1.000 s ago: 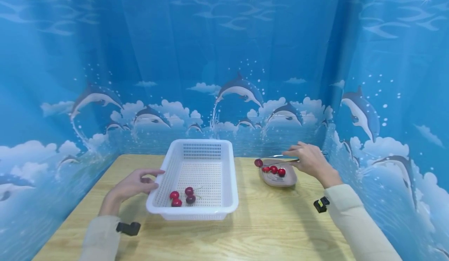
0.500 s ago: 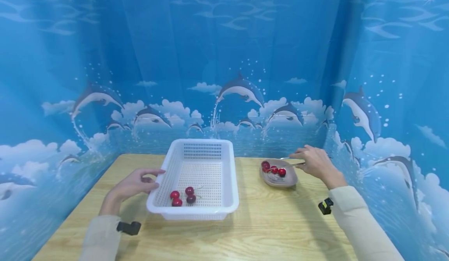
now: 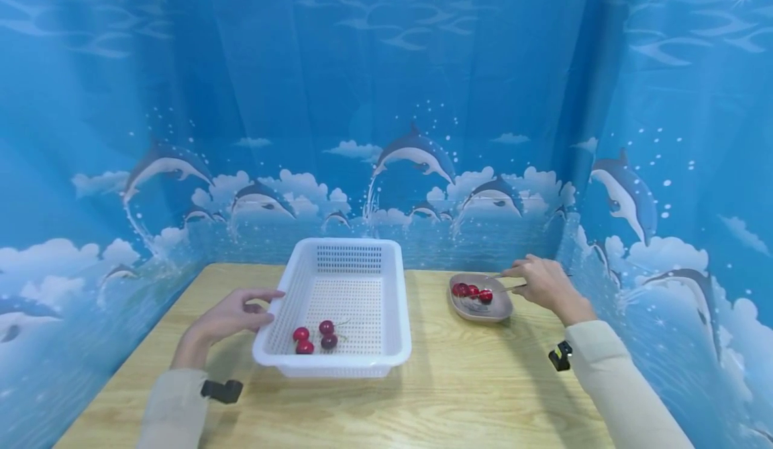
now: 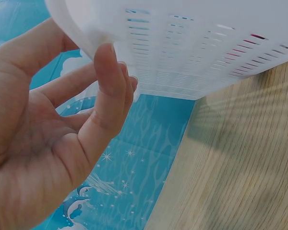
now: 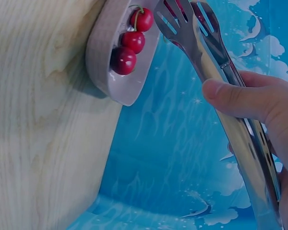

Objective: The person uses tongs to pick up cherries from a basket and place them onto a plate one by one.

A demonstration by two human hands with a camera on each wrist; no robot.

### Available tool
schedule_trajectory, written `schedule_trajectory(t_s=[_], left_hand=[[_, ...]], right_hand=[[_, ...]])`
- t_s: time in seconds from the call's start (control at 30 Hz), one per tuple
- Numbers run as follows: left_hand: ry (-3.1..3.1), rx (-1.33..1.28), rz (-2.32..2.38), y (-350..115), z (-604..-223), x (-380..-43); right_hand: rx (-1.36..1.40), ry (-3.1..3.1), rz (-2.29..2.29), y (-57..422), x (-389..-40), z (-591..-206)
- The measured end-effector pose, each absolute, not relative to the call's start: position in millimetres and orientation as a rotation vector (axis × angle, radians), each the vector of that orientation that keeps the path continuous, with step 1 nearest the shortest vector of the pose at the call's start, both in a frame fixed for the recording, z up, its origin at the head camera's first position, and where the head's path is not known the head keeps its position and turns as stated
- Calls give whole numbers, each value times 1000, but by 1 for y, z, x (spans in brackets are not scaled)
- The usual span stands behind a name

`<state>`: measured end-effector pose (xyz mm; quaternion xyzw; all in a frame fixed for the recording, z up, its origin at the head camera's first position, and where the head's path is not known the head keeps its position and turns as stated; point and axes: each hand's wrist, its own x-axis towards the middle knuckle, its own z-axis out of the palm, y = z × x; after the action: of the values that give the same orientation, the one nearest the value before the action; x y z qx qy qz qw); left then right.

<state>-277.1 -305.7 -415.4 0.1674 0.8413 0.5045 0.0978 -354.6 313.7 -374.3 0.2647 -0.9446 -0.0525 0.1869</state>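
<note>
Gripping tongs (image 5: 242, 143) at bowl (image 3: 496, 309), right hand (image 3: 543, 286) might send cherries (image 5: 133, 42) rolling if its squeeze slips; left hand (image 3: 226, 315) pinches basket (image 3: 332, 362).

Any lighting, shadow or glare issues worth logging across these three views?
Head view: a soft shadow lies on the table beside the right sleeve; left wrist view: rather dim, with a shadow on the table next to the white basket; right wrist view: small bright highlights on the cherries, shiny reflections along the metal tongs.
</note>
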Motion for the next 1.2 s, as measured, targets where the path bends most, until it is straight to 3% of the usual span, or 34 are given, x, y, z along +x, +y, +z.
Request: schedule_trajectory(t_s=[0.73, 1.2], left_hand=[[2504, 458, 1487, -303, -414, -275], [2502, 418, 1493, -303, -413, -275]], right_hand=[[768, -2708, -169, 310, -363, -393], [718, -2759, -168, 307, -355, -375]])
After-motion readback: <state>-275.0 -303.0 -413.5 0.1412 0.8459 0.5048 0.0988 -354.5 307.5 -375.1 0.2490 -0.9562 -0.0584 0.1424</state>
